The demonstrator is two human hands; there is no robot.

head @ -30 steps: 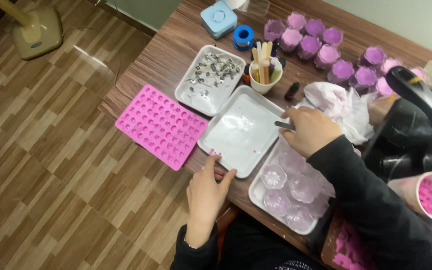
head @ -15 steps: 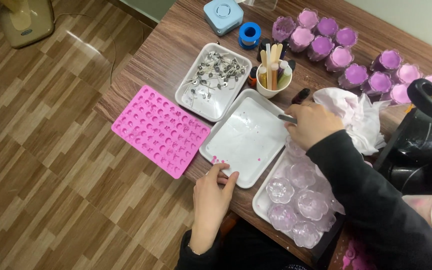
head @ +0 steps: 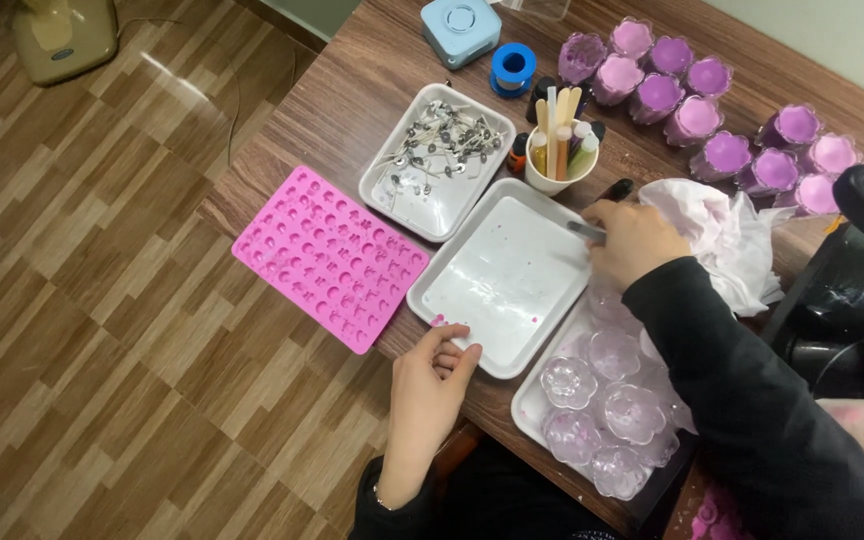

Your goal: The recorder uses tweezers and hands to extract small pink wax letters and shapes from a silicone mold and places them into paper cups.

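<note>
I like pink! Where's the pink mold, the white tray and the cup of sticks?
Pink mold [head: 330, 258], head view, its middle.
White tray [head: 500, 285], head view, bare floor.
Cup [head: 549, 180], head view, front wall.

Mold [head: 330, 258] left of tray [head: 504, 283], cups [head: 602, 410] right.

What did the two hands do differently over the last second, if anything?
Little changed. The left hand slid slightly along the near edge of the white tray, fingertips on its rim. The right hand stayed at the tray's far corner, pinching a small metal tool. The pink mould has not moved.
</note>
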